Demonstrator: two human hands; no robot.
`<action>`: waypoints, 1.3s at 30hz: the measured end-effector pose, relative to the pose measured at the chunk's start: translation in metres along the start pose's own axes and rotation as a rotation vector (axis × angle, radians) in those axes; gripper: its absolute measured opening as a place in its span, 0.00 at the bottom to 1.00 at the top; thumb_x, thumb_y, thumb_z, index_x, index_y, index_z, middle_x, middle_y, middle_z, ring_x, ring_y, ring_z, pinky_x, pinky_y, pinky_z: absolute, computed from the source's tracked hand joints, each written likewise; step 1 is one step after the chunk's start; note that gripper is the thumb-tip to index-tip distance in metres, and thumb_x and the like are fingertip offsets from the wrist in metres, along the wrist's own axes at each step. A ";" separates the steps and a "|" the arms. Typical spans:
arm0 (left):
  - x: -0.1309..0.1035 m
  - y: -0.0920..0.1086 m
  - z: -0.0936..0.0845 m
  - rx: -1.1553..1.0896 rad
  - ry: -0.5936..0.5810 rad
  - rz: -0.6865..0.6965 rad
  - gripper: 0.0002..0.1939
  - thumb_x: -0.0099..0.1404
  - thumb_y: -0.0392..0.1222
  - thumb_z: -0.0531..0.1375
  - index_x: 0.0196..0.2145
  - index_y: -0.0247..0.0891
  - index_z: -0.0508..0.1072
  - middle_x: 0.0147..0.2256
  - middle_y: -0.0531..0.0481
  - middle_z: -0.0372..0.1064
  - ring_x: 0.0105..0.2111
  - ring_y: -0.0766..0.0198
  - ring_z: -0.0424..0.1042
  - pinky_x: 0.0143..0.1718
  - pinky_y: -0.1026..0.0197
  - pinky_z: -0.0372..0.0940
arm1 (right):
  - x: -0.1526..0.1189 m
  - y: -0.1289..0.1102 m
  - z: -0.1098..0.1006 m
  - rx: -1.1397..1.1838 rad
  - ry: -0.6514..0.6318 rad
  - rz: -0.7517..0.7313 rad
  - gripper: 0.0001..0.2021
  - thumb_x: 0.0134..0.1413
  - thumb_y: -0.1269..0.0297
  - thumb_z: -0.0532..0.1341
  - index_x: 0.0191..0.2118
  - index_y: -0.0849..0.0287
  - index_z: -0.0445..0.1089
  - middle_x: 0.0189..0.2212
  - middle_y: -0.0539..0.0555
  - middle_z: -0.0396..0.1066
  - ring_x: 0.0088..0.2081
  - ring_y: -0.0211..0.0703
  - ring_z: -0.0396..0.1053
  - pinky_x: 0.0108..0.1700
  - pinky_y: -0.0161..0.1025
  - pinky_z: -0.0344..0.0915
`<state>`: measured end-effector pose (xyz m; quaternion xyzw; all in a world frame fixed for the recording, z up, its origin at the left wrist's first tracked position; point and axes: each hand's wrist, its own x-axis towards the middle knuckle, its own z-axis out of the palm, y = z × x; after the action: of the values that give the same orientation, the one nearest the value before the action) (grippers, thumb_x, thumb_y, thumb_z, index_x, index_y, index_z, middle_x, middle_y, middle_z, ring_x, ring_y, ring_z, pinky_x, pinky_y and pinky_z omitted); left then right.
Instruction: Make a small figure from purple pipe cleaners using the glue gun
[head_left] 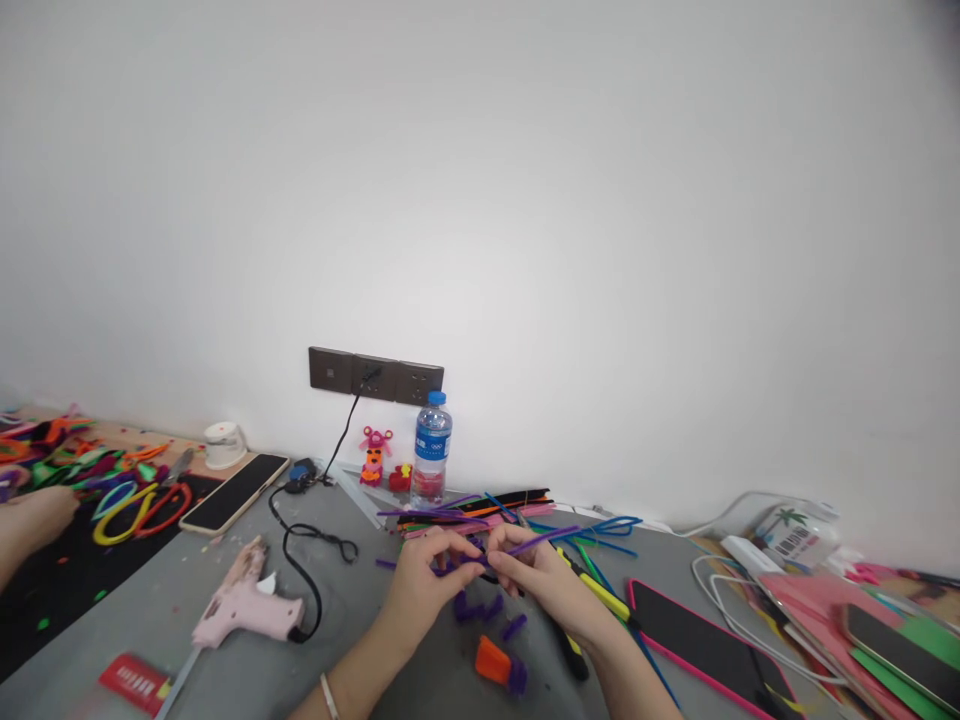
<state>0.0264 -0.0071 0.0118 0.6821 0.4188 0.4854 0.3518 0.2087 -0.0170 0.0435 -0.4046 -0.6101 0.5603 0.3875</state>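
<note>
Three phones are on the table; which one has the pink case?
The phone lying just beside the right hand; its rim is bright pink, unlike the others.

Near the front middle of the worktop [187,610], left hand [420,590] and right hand [544,580] side by side, both on one pipe cleaner [525,545]. Behind them a heap of pipe cleaners [480,510], then a water bottle [431,450] against the wall, under the socket strip [375,375]. Left of the hands a glue gun [244,605], farther left a phone [234,492]. Right of the hands another phone [705,645]
</note>
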 end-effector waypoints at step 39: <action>0.005 -0.002 -0.007 -0.547 -0.247 -0.205 0.14 0.51 0.47 0.70 0.29 0.33 0.75 0.25 0.47 0.76 0.27 0.62 0.73 0.31 0.63 0.64 | -0.005 -0.008 -0.002 0.031 -0.059 -0.065 0.09 0.48 0.60 0.68 0.28 0.60 0.72 0.24 0.48 0.65 0.26 0.38 0.61 0.30 0.33 0.59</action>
<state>0.0200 -0.0015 0.0139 0.5701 0.2933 0.4558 0.6175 0.2119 -0.0218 0.0514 -0.3619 -0.6254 0.5684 0.3935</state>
